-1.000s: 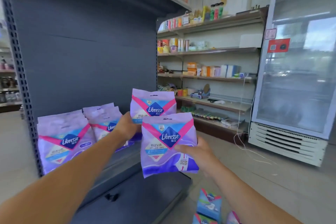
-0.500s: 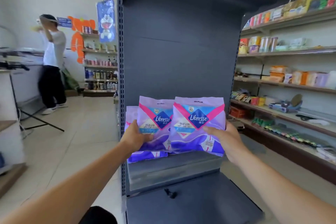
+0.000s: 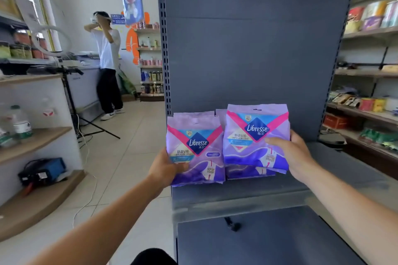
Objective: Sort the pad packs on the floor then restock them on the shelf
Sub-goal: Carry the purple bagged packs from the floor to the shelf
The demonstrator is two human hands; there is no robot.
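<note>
Shelf unit (image 3: 247, 49), dark grey, now squarely ahead, closer than half a second ago. Right pad pack (image 3: 256, 135), raised above the stacked packs (image 3: 249, 173) on the shelf board, shifted further right than before. Left pad pack (image 3: 195, 149), lowered, bottom edge near the board. Left hand (image 3: 165, 168) gripping lower corner, fingers hidden behind. Right hand (image 3: 290, 153) clutching pack's edge, thumb across front. Rear packs mostly covered.
</note>
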